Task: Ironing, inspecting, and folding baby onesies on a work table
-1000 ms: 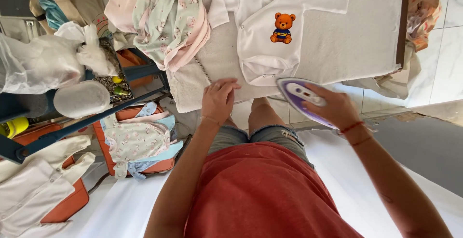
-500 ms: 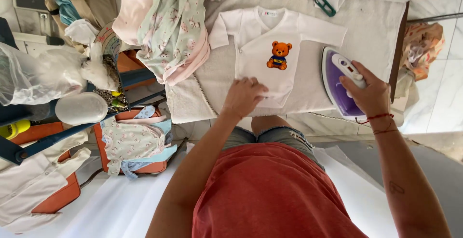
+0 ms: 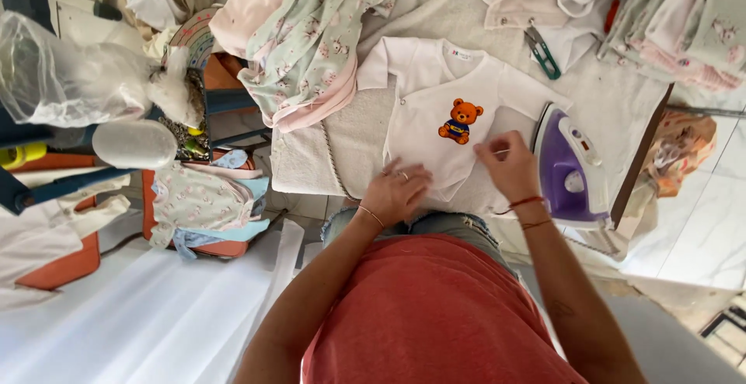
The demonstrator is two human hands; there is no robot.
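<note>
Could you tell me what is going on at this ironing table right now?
A person in a red top stands at a padded ironing table with a white baby bodysuit, printed with an orange bear, laid flat on it. The left hand presses its lower hem; the right hand pinches its right edge. A purple iron rests beside the right hand, untouched. Floral baby clothes lie piled to the left.

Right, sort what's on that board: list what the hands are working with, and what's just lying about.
In use:
- white bodysuit, both the left hand and the right hand resting on its lower part
- purple iron, set down beside the right hand
- padded board

Lying about:
- floral garment
- scissors
- folded clothes
</note>
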